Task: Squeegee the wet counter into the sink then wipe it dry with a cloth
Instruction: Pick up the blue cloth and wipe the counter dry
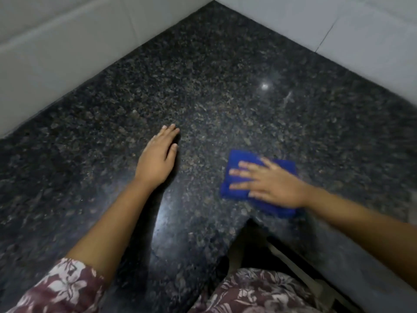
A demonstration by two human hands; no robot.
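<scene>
A folded blue cloth (pixel 234 159) lies flat on the dark speckled granite counter (pixel 214 86), near the counter's inner front corner. My right hand (pixel 268 181) presses flat on top of the cloth with fingers spread; it looks blurred. My left hand (pixel 159 154) rests palm down on the bare counter to the left of the cloth, fingers together, holding nothing. No sink and no squeegee are in view.
White tiled walls (pixel 56 59) meet at the far corner and bound the counter at the left and right. The counter's front edge makes an inward notch (pixel 248 220) just below the cloth. Floral clothing shows at the bottom.
</scene>
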